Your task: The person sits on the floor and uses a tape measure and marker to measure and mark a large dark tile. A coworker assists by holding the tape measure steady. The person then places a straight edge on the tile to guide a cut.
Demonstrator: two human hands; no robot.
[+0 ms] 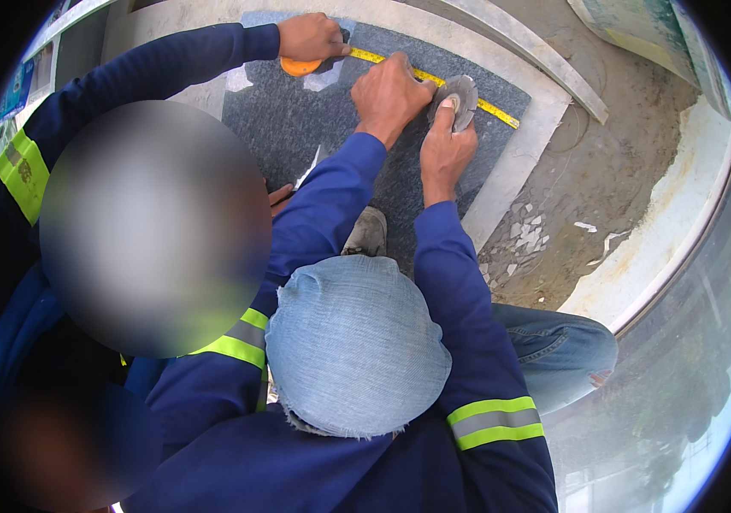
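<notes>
By the right hand (448, 158) a grey disc (468, 96) is held, with the thumb laid near its middle. The disc is seen across the yellow tape (498, 113), over the dark slab (288, 128). The step seems to be the marking of a measured length, the disc's rim being perhaps used for scribing. For this, the rim should be set exactly at the wanted line and drawn in a short, light stroke, so that the tape is not pushed aside. The left hand (387, 96) is placed just beside the disc, with curled fingers; whether anything is pinched there cannot be told. By this hand the tape is best pressed flat, the fingertips being kept away from the rim. The tape's free end, near the slab's right edge, should be guarded against slipping. Farther, an orange case (299, 67) is partly covered by a co-worker's hand (310, 37); from there the tape should be held straight, because by a slant a false length could be given.
</notes>
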